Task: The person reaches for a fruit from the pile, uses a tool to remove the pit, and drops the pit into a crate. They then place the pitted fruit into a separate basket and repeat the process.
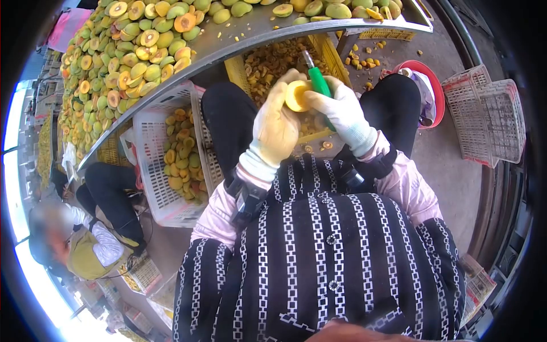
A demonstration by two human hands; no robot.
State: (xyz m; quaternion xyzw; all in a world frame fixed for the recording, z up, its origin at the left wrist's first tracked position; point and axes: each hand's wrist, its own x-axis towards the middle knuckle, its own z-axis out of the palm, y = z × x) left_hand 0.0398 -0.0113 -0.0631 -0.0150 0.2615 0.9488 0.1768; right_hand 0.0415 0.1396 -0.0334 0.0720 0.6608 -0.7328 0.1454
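Held up before my lap, my left hand (272, 128) in a white glove stained yellow is closed around a yellow peach half (297, 96). Its pale cut face is turned up toward me. My right hand (346, 117), gloved in white, grips a pitting tool with a green handle (319, 83) and a short metal tip pointing up and away. The right thumb touches the edge of the peach half; the metal tip is clear of the fruit. Below both hands stands a yellow crate (336, 60) of brown pits and scraps between my knees.
A metal table (250, 34) carries a heap of halved peaches (131, 57). Left of my leg, a white crate (149, 154) holds more halves. At right are a red basin (437, 91) and stacked white baskets (484, 114). Another person (94, 239) sits at far left.
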